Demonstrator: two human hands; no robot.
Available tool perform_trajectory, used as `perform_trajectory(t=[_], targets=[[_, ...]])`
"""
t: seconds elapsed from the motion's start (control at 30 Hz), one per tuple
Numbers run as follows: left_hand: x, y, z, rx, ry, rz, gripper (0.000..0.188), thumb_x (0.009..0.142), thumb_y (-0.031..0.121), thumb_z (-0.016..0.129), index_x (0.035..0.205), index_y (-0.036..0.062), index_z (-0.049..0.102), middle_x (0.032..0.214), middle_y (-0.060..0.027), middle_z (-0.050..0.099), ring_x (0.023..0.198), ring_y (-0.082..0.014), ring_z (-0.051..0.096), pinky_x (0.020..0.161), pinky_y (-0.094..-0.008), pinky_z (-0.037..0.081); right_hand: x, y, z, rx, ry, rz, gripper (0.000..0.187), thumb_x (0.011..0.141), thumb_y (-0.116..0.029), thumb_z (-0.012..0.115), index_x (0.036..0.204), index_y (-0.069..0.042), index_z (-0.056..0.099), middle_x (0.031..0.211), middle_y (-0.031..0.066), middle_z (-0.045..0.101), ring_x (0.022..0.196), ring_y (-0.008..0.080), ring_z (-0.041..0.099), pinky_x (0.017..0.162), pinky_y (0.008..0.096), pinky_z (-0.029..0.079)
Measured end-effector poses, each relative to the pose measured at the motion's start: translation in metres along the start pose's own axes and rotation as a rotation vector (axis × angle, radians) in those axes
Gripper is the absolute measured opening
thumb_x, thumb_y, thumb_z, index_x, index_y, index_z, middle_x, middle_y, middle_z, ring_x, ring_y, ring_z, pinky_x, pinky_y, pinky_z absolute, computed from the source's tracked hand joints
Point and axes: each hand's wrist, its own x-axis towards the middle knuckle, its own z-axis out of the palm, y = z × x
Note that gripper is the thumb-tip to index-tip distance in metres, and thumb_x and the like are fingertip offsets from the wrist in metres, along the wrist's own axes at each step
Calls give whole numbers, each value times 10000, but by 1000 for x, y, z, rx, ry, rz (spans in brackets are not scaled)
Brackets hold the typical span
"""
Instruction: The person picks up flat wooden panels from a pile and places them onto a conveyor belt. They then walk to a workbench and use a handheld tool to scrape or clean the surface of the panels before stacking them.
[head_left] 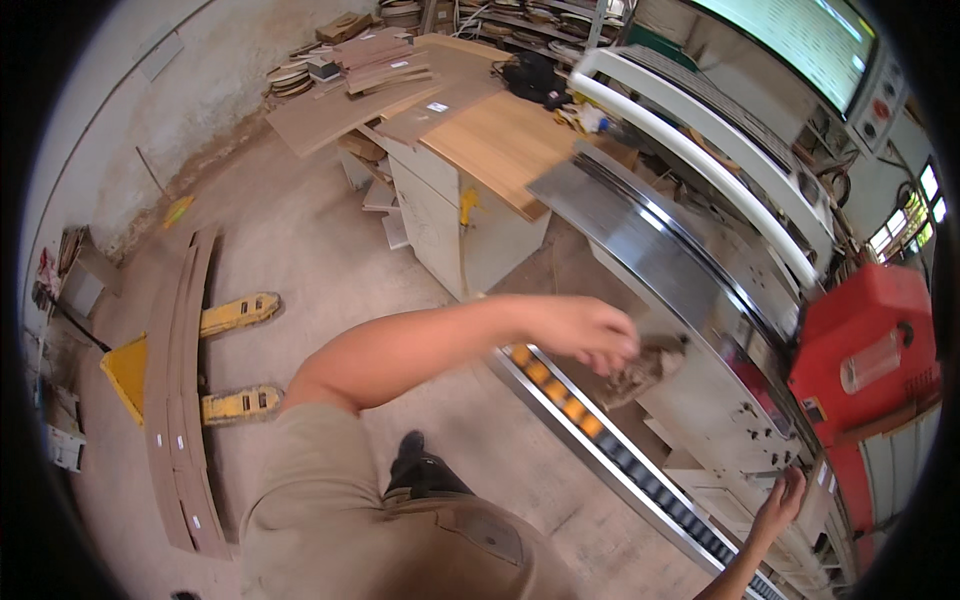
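My left hand [585, 330] reaches across in front of me, blurred, with its fingers curled in. Whether anything is in them is hidden. Just below these fingers is a crumpled brown mass [645, 376] against the pale side of the machine; I cannot tell if they touch. Down at the right, my right hand [778, 508] has its fingers bent around the near end of a narrow brown board [818, 492] with a white label. That board lies along the machine beside the red housing [870, 350].
A roller rail [570, 402] with orange and black rollers runs along the machine's near side. Beyond it are a metal table [650, 225] and a white curved guard bar [700, 160]. Wooden panels [500, 140] cover a cabinet. At left, long boards [178, 400] lie across a yellow pallet jack [240, 314].
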Motion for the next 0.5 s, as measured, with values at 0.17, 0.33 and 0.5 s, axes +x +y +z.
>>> perform_trajectory(t=[0.17,0.33,0.5], targets=[[-217,-89,-164,-146,643,-70,427,993,366,553,1246,22,543,1081,-125,685,970,-182,665,839,-326,527,24,-308,142,168,-508,-281,187,870,-36,606,1050,4,638,1053,143,680,990,281,647,861,341,493],[-382,-116,-261,-169,1092,-208,417,983,389,538,1185,25,563,1009,-93,681,872,-156,656,775,-291,507,65,-546,298,157,-1150,-760,307,903,-166,616,1180,-34,603,1038,170,677,948,331,652,815,413,513],[-438,-108,-376,80,1276,-253,430,969,413,558,1140,20,590,984,-67,672,895,-138,644,748,-282,485,79,-692,445,243,-1359,-934,352,947,-242,601,1217,-17,596,1000,184,687,936,301,654,830,395,506]])
